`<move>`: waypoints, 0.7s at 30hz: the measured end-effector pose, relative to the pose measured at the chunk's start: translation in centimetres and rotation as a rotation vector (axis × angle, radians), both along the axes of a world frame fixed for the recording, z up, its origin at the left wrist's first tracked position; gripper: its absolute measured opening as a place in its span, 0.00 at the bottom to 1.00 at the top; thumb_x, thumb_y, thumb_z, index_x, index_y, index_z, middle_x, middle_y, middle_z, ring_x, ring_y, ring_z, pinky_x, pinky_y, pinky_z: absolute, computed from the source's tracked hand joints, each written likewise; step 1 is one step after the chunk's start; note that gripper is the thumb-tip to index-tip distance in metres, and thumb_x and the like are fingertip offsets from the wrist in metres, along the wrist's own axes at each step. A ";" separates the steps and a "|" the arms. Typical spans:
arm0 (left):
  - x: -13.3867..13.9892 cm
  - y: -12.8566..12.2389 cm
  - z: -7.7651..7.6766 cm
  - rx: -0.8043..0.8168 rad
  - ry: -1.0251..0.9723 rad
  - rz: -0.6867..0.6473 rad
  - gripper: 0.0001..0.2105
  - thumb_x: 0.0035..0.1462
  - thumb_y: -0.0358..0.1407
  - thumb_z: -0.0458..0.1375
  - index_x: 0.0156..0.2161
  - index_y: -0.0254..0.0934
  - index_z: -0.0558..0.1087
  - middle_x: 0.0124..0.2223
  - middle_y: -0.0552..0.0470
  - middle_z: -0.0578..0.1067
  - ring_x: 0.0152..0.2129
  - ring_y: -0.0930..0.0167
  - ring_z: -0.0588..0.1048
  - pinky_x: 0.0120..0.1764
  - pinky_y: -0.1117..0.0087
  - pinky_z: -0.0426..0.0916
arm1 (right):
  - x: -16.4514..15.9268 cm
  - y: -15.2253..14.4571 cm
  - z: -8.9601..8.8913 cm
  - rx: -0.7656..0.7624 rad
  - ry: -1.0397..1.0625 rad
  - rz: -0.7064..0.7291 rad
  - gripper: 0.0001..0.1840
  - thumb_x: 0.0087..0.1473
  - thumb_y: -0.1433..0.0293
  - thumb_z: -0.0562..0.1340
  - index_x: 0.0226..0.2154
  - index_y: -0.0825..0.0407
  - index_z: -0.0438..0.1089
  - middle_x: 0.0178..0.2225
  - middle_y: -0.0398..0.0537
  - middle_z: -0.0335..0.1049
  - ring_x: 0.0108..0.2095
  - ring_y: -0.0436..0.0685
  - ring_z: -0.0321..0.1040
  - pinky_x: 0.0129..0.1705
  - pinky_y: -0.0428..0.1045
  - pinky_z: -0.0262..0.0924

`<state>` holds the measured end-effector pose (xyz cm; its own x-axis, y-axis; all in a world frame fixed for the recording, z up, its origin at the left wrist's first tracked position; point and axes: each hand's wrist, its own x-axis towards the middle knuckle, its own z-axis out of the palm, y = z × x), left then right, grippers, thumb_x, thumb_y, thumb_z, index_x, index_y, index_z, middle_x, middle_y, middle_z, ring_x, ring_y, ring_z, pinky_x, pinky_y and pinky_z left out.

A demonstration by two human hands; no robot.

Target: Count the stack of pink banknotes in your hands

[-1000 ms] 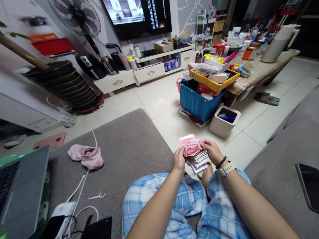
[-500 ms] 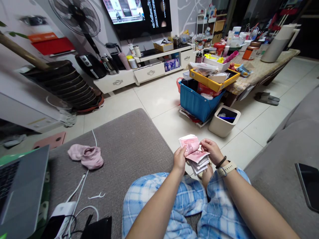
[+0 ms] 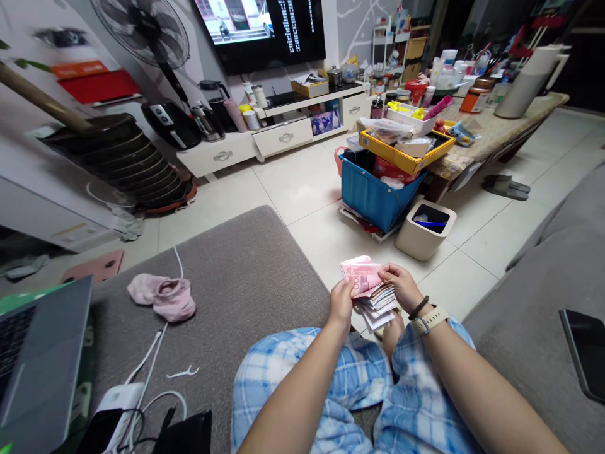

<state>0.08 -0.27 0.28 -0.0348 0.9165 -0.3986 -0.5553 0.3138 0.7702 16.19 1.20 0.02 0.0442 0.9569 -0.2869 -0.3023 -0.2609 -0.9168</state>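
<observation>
Both of your hands are closed on the stack of banknotes (image 3: 371,290), which sits above your knees, over the gap between the grey sofa cushion (image 3: 227,277) and the floor tiles. Your left hand (image 3: 341,304) pinches the stack at its nine o'clock edge, thumb on the pink top note; your right hand (image 3: 403,285) grips the three o'clock side, fingers curled over the upper corner. The lower notes fan out pale and loose toward six o'clock.

Judging by the look, this paper is light, thin and floppy, and the sheets slide readily on one another, so a hold near the short edges with thumb pressure on top should keep them together.

A watch with a beige strap (image 3: 428,320) and a dark bead bracelet circle your right wrist. At twelve o'clock from the notes stands a cream waste bin (image 3: 425,231), rounded and smooth, and beyond it a blue fabric crate (image 3: 375,195). At nine o'clock, soft pink socks (image 3: 163,297) lie crumpled on the cushion.
</observation>
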 end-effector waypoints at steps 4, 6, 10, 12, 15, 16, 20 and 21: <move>0.0 0.1 -0.3 -0.023 0.017 0.066 0.17 0.40 0.45 0.73 0.31 0.34 0.81 0.32 0.50 0.82 0.30 0.68 0.78 0.38 0.69 0.69 | 0.0 0.0 0.1 -0.002 0.021 0.001 0.24 0.31 0.53 0.79 0.22 0.51 0.72 0.18 0.38 0.65 0.22 0.50 0.57 0.27 0.48 0.51; 0.0 0.1 -0.5 -0.030 0.024 0.093 0.15 0.41 0.44 0.72 0.30 0.34 0.81 0.31 0.51 0.82 0.30 0.69 0.77 0.37 0.70 0.69 | -0.1 0.0 0.2 -0.010 0.029 -0.002 0.24 0.30 0.53 0.79 0.21 0.51 0.72 0.18 0.38 0.66 0.22 0.50 0.57 0.27 0.48 0.51; -0.1 0.2 -0.6 -0.028 0.031 0.098 0.13 0.42 0.43 0.70 0.30 0.35 0.81 0.31 0.51 0.82 0.30 0.69 0.77 0.36 0.70 0.69 | -0.1 0.0 0.2 -0.013 0.043 -0.004 0.25 0.29 0.53 0.80 0.21 0.51 0.72 0.18 0.39 0.66 0.22 0.49 0.57 0.27 0.47 0.51; 0.0 0.2 -0.5 -0.016 0.036 0.090 0.13 0.42 0.43 0.70 0.30 0.35 0.81 0.32 0.51 0.82 0.30 0.68 0.77 0.37 0.70 0.69 | -0.1 0.0 0.2 -0.016 0.044 0.004 0.25 0.29 0.53 0.80 0.21 0.51 0.72 0.18 0.38 0.65 0.22 0.49 0.57 0.27 0.47 0.51; 0.0 0.1 -0.4 -0.002 0.035 0.081 0.13 0.43 0.43 0.69 0.30 0.35 0.81 0.32 0.51 0.82 0.31 0.69 0.77 0.38 0.70 0.69 | -0.1 0.0 0.3 -0.020 0.040 0.008 0.25 0.29 0.53 0.80 0.21 0.51 0.72 0.18 0.38 0.65 0.21 0.49 0.57 0.26 0.47 0.50; 0.0 0.1 -0.4 -0.001 0.034 0.082 0.13 0.43 0.43 0.70 0.30 0.35 0.81 0.32 0.51 0.82 0.31 0.68 0.77 0.38 0.70 0.69 | -0.1 0.0 0.3 -0.022 0.039 0.006 0.25 0.29 0.53 0.80 0.21 0.51 0.72 0.18 0.38 0.66 0.21 0.49 0.57 0.26 0.47 0.50; 0.1 0.1 -0.2 -0.003 0.027 0.081 0.13 0.42 0.43 0.70 0.30 0.35 0.81 0.31 0.51 0.82 0.31 0.68 0.78 0.38 0.69 0.69 | 0.0 0.0 0.4 -0.034 0.039 -0.002 0.26 0.27 0.53 0.80 0.20 0.52 0.72 0.18 0.39 0.66 0.22 0.49 0.57 0.27 0.47 0.50; 0.1 0.1 -0.2 -0.002 0.025 0.079 0.13 0.42 0.43 0.70 0.30 0.35 0.80 0.31 0.51 0.82 0.30 0.68 0.77 0.38 0.69 0.69 | 0.0 0.0 0.4 -0.036 0.041 -0.003 0.26 0.27 0.52 0.80 0.20 0.52 0.72 0.18 0.39 0.66 0.22 0.49 0.58 0.27 0.47 0.51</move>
